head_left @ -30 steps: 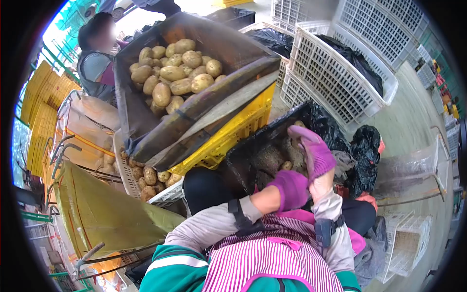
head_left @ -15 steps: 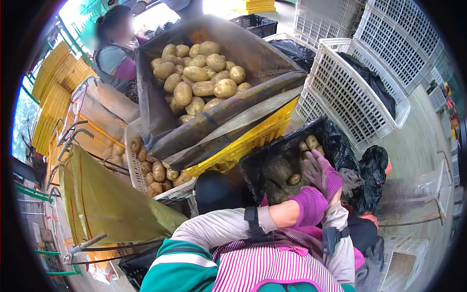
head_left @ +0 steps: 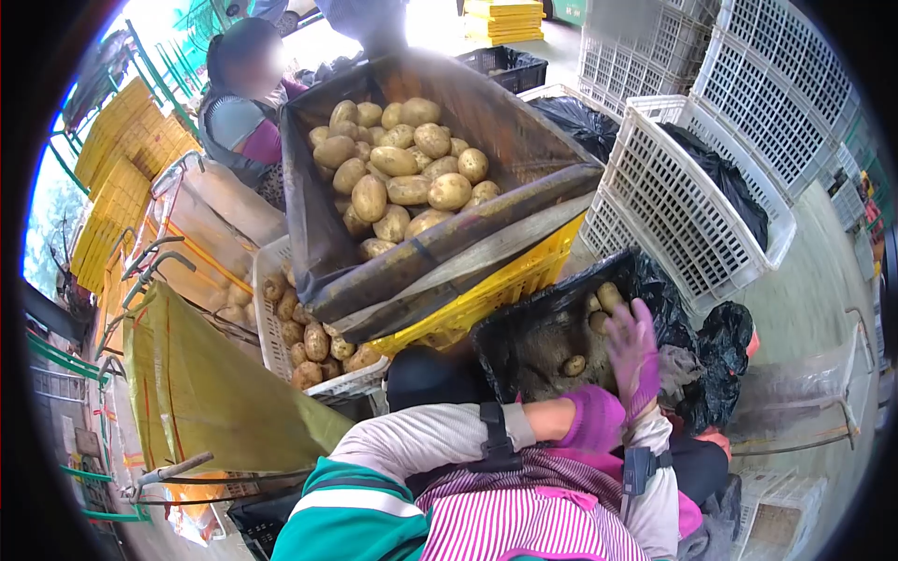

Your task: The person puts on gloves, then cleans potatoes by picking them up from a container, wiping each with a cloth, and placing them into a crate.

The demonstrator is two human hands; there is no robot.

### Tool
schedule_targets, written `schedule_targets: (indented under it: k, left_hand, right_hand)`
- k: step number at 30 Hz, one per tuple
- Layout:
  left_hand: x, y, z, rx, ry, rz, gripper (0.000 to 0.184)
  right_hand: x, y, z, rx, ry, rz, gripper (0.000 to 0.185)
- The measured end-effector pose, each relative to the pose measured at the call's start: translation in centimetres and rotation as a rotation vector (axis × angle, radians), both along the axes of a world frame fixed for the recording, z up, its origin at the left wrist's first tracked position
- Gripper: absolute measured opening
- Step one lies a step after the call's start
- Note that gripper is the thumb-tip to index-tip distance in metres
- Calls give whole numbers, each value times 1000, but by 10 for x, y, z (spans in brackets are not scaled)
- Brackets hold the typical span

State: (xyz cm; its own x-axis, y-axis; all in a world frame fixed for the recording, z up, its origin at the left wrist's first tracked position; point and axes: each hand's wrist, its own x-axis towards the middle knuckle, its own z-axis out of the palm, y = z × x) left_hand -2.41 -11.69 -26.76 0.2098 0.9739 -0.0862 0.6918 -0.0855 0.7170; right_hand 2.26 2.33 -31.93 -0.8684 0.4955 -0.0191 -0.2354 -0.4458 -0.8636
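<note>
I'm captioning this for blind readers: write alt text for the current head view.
An open, purple-gloved right grip is at the right edge of a black container holding a few potatoes; the left grip is close by. Beyond, a dark-lined bin holds a heap of larger potatoes, with white plastic crates to the right.

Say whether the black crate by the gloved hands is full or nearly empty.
Nearly empty: the black crate shows only a few potatoes and a broad patch of dirty bottom. The right hand hides part of it.
</note>
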Motion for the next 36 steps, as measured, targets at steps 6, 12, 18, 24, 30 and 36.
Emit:
schedule_targets:
  k: [6,12,18,24,30,36]
  left_hand:
    - [13,7,-29,-4,-5,20,21]
    - [14,4,-31,17,-19,10,21]
    - [12,0,-37,48,-34,11,21]
    - [7,-3,-39,192,-39,52,21]
    - [4,-7,-38,388,-36,91,21]
    - [8,-14,-36,548,-11,106,21]
  right_hand:
    - [15,7,-28,93,-439,122,64]
    - [16,-6,-12,-21,-276,-223,62]
    - [13,-13,-15,209,-244,-58,82]
    - [10,-17,-24,310,-311,66,48]
    - [14,-18,-9,350,-321,-120,43]
    - [24,-13,14,-296,-247,-393,67]
